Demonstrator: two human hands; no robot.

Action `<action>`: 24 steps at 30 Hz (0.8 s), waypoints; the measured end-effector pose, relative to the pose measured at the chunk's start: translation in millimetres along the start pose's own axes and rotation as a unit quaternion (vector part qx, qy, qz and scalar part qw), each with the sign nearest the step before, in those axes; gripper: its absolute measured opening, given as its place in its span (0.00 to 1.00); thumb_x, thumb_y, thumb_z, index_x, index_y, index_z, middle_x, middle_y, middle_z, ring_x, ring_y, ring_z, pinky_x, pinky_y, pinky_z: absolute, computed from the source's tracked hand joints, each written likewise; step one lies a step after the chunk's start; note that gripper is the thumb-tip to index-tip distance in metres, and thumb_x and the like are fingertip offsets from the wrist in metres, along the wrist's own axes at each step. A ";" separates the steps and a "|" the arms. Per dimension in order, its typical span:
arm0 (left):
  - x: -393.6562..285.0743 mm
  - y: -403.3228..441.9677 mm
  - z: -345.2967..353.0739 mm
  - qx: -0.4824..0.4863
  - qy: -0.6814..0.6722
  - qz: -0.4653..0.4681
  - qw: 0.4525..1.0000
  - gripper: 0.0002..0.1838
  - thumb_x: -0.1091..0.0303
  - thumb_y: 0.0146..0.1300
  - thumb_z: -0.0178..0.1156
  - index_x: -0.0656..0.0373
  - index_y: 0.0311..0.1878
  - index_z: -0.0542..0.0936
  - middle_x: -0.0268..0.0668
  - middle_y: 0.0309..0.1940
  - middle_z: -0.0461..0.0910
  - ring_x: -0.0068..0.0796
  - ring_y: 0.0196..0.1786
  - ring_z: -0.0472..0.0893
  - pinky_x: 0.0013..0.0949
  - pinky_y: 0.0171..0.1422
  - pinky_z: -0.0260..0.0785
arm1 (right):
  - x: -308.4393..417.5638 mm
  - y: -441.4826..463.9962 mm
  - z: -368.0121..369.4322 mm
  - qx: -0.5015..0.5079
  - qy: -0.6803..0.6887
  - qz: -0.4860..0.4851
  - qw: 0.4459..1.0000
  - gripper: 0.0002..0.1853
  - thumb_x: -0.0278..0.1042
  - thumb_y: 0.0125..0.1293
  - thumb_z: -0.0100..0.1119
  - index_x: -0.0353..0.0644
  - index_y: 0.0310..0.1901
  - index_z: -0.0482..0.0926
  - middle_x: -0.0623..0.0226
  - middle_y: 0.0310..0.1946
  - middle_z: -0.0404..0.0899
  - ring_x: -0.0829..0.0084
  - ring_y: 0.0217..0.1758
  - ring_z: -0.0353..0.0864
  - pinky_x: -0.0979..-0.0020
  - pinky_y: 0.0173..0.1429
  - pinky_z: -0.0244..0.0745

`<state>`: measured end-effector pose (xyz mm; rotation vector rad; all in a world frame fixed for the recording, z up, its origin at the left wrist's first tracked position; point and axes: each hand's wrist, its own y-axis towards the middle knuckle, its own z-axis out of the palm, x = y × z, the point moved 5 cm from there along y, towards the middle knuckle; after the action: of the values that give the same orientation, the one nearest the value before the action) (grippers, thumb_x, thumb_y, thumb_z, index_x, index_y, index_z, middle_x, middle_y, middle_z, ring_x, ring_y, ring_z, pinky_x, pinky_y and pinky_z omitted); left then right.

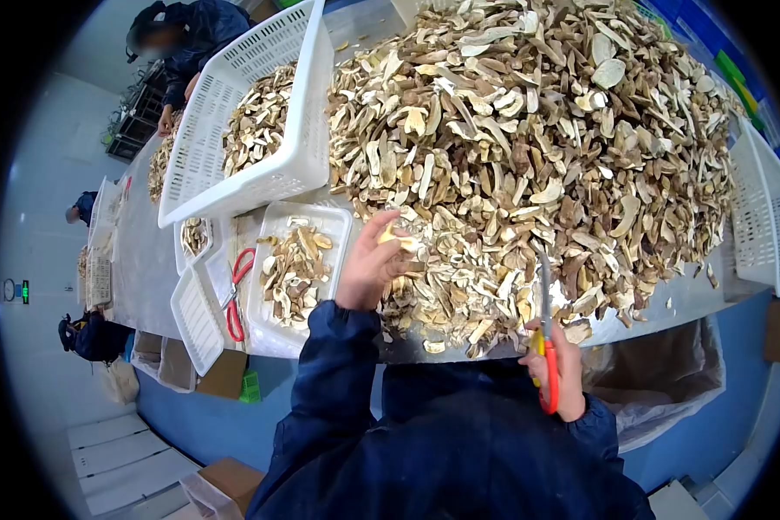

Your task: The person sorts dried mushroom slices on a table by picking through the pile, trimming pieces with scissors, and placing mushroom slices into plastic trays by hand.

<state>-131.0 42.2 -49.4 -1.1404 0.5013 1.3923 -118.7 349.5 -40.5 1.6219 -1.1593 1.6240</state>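
Note:
My left hand (pixel 371 264) pinches a pale yellowish mushroom slice (pixel 396 237) above the near left side of a big heap of dried mushroom slices (pixel 511 130). In my right hand (pixel 565 373) is a pair of scissors (pixel 547 347) with red and yellow handles, its blades pointing away from me over the heap's near edge. A white tray (pixel 342 227) of sorted slices stands just left of my left hand. Farther left, red-handled scissors (pixel 237 293) lie on the table beside a small white tray (pixel 199 319).
A large white basket (pixel 308 113) holding slices stands tilted at the back left. Another white basket (pixel 758 204) is at the right edge. A lined bin (pixel 667 368) sits below the table at right. Co-workers (pixel 204 35) stand on the far left.

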 end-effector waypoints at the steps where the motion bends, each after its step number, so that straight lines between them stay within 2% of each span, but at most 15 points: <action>1: -1.5 -8.3 5.1 -0.003 -0.023 0.013 1.000 0.26 0.73 0.65 0.52 0.58 0.66 0.61 0.34 0.45 0.73 0.19 0.38 0.77 0.22 0.37 0.75 | 4.8 4.7 5.5 0.035 -0.062 -0.014 0.997 0.28 0.46 0.59 0.66 0.37 0.56 0.71 0.69 0.15 0.66 0.75 0.17 0.67 0.73 0.27 0.63; 3: -2.0 -21.2 17.8 -0.003 -0.069 0.037 0.997 0.26 0.74 0.66 0.51 0.58 0.66 0.59 0.35 0.45 0.73 0.19 0.38 0.77 0.24 0.40 0.76 | 10.7 7.9 22.6 0.070 -0.122 -0.061 0.988 0.31 0.46 0.57 0.68 0.39 0.57 0.68 0.62 0.17 0.71 0.62 0.18 0.74 0.68 0.28 0.69; 4: -0.2 -28.4 23.4 -0.007 -0.097 0.019 0.995 0.27 0.75 0.63 0.56 0.56 0.64 0.60 0.33 0.47 0.69 0.24 0.41 0.78 0.25 0.47 0.74 | 18.2 10.3 31.9 0.102 -0.130 -0.051 0.985 0.34 0.46 0.55 0.70 0.39 0.58 0.66 0.55 0.21 0.75 0.52 0.23 0.77 0.62 0.30 0.71; 5: 3.6 -33.1 26.4 -0.025 -0.091 0.015 0.995 0.26 0.75 0.63 0.55 0.56 0.64 0.60 0.32 0.46 0.69 0.24 0.41 0.78 0.25 0.47 0.74 | 25.1 11.3 39.4 0.129 -0.154 -0.046 0.978 0.36 0.45 0.53 0.72 0.36 0.57 0.65 0.54 0.27 0.76 0.51 0.29 0.78 0.60 0.34 0.72; 8: 14.4 -41.7 37.8 -0.065 -0.075 0.021 0.995 0.22 0.77 0.64 0.54 0.56 0.61 0.64 0.31 0.44 0.72 0.22 0.42 0.77 0.24 0.48 0.72 | 33.1 11.3 50.8 0.140 -0.172 -0.056 0.973 0.37 0.46 0.53 0.71 0.34 0.57 0.64 0.52 0.32 0.76 0.50 0.38 0.77 0.59 0.42 0.72; 12: 19.5 -46.7 41.4 -0.076 -0.078 0.045 0.993 0.15 0.77 0.64 0.55 0.57 0.53 0.70 0.30 0.41 0.74 0.19 0.43 0.76 0.24 0.48 0.71 | 29.9 11.0 43.2 0.128 -0.224 -0.037 0.965 0.37 0.47 0.54 0.70 0.34 0.58 0.63 0.51 0.34 0.76 0.49 0.40 0.76 0.56 0.44 0.71; 17: 19.7 -50.8 63.0 -0.076 -0.064 0.079 0.992 0.10 0.76 0.64 0.56 0.57 0.48 0.72 0.29 0.40 0.74 0.18 0.39 0.74 0.23 0.45 0.68 | 38.3 15.9 43.7 0.151 -0.192 -0.036 0.969 0.35 0.46 0.56 0.68 0.35 0.59 0.63 0.50 0.33 0.76 0.48 0.39 0.76 0.56 0.44 0.71; 18: 24.0 -51.0 62.9 -0.071 -0.038 0.105 0.991 0.09 0.75 0.64 0.58 0.58 0.47 0.73 0.29 0.38 0.73 0.18 0.37 0.74 0.22 0.42 0.66 | 38.4 17.7 45.6 0.158 -0.185 -0.031 0.970 0.35 0.46 0.57 0.68 0.35 0.59 0.63 0.49 0.33 0.76 0.48 0.39 0.77 0.56 0.44 0.71; 21: 28.2 -57.2 61.6 -0.032 0.002 0.102 0.994 0.10 0.77 0.64 0.56 0.58 0.48 0.73 0.30 0.39 0.72 0.19 0.44 0.73 0.25 0.43 0.67 | 32.2 17.2 48.6 0.186 -0.127 0.017 0.974 0.35 0.45 0.57 0.67 0.34 0.59 0.62 0.49 0.33 0.76 0.47 0.40 0.77 0.57 0.44 0.71; 22: 30.1 -60.2 61.3 -0.060 -0.003 0.077 0.995 0.10 0.76 0.64 0.56 0.58 0.48 0.72 0.30 0.38 0.72 0.20 0.41 0.74 0.26 0.38 0.65 | 29.4 16.5 49.3 0.196 -0.102 0.038 0.975 0.35 0.45 0.58 0.67 0.34 0.60 0.62 0.49 0.33 0.76 0.47 0.40 0.77 0.58 0.45 0.72; 24: 32.0 -64.9 61.8 -0.056 -0.019 0.015 0.998 0.10 0.75 0.65 0.55 0.58 0.49 0.72 0.31 0.38 0.72 0.22 0.38 0.75 0.26 0.38 0.65 | 25.3 15.3 49.5 0.207 -0.119 0.055 0.969 0.35 0.44 0.58 0.67 0.34 0.60 0.62 0.49 0.34 0.76 0.48 0.40 0.77 0.59 0.45 0.72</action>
<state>-85.5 123.2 -29.1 -1.1991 0.4196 1.4811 -110.4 294.9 -23.9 2.0954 -1.0886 1.8766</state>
